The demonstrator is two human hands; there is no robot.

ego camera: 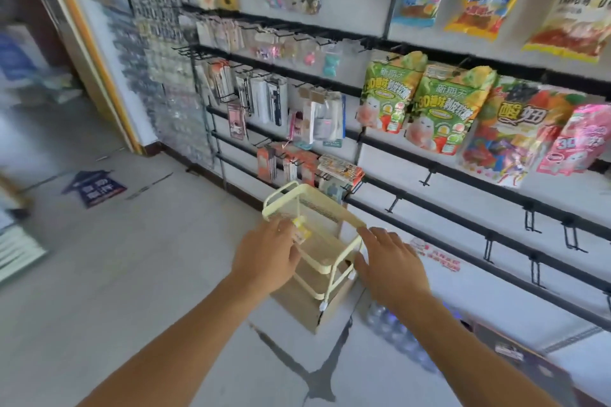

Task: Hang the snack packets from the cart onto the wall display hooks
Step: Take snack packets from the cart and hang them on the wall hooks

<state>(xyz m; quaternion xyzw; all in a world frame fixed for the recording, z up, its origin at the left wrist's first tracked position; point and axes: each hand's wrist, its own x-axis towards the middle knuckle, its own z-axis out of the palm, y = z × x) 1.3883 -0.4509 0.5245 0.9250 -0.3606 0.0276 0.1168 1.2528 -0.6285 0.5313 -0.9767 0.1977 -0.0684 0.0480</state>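
Both arms reach forward; left hand seemingly curled, right hand spread flat.

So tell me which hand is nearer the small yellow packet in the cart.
Left. The left hand is at the yellow packet; the right hand is across the cart.

Floor: pale tiles.
Cart: cream, standing on the floor below the wall display.
Cardboard box: on the floor, touching the cart's base.

2 hands over cart, packets hung
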